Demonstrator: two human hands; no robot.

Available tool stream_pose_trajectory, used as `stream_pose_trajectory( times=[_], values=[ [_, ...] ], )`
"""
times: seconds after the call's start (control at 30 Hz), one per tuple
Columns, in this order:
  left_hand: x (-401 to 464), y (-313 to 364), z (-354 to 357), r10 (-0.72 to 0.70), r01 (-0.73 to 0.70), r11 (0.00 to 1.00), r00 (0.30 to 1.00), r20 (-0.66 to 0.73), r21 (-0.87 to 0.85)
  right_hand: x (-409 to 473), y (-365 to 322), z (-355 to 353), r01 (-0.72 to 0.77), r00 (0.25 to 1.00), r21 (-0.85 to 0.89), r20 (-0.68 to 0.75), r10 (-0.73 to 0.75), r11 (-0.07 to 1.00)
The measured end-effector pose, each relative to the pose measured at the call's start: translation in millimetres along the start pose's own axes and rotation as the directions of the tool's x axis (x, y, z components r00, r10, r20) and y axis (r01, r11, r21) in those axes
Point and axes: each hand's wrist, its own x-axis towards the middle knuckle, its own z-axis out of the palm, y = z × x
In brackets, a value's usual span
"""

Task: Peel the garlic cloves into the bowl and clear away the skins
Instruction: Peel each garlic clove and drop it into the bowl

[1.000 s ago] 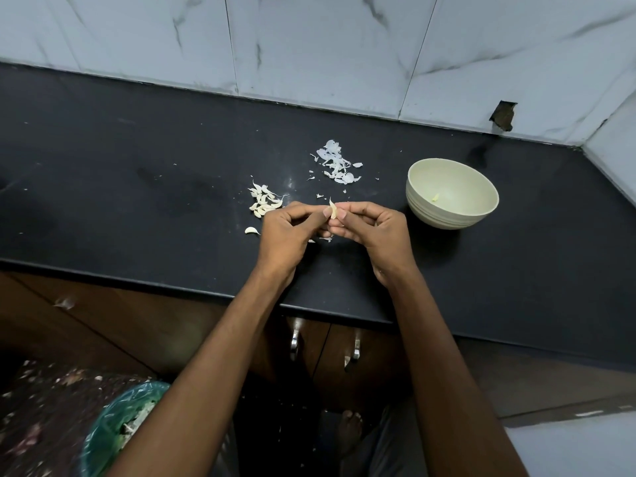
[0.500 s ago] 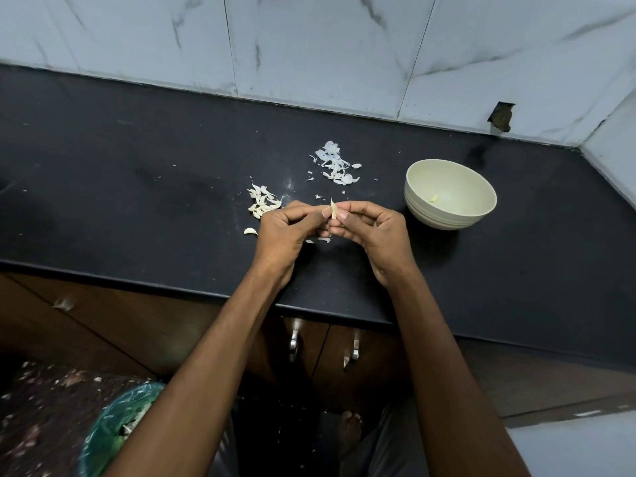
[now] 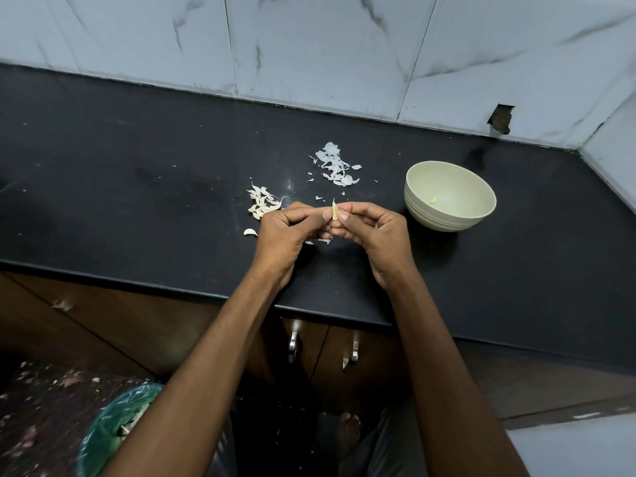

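A small garlic clove (image 3: pixel 334 211) stands pinched between the fingertips of my left hand (image 3: pixel 287 235) and my right hand (image 3: pixel 373 235), just above the black counter (image 3: pixel 137 201). Several unpeeled cloves (image 3: pixel 262 203) lie in a pile to the left of my hands, with one loose clove (image 3: pixel 250 232) nearer the edge. Peeled skins (image 3: pixel 335 165) are scattered behind my hands, and a few scraps (image 3: pixel 323 240) lie under them. The pale green bowl (image 3: pixel 481 215) stands to the right with one peeled clove (image 3: pixel 433 200) inside.
A marble-tiled wall (image 3: pixel 309 46) runs along the back of the counter and turns a corner at the right. Below the counter are wooden cabinet doors with metal handles (image 3: pixel 292 344). A bin lined with a green bag (image 3: pixel 113 432) stands on the floor at lower left.
Both hands stay together on the clove with only slight finger movement. Nothing on the counter has moved.
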Motion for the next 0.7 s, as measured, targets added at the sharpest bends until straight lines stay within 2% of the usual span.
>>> stream_pose_trajectory(
  times=[0.2,0.5,0.7],
  values=[
    [0.9,-2.2,0.2,0.02,-0.018,0.999,0.999,-0.047,0.047,-0.9,0.7,0.2,0.037,0.999,-0.048,0.012,-0.037,0.998],
    [-1.1,1.3,-0.1,0.001,-0.001,1.0,1.0,-0.007,0.009,-1.1,0.5,0.0,0.065,0.998,-0.06,-0.002,-0.065,0.996],
    [0.4,-1.5,-0.9,0.018,-0.016,0.998,0.999,-0.041,0.063,-1.6,1.7,0.3,0.09,0.996,-0.093,0.008,-0.09,0.992]
  ],
)
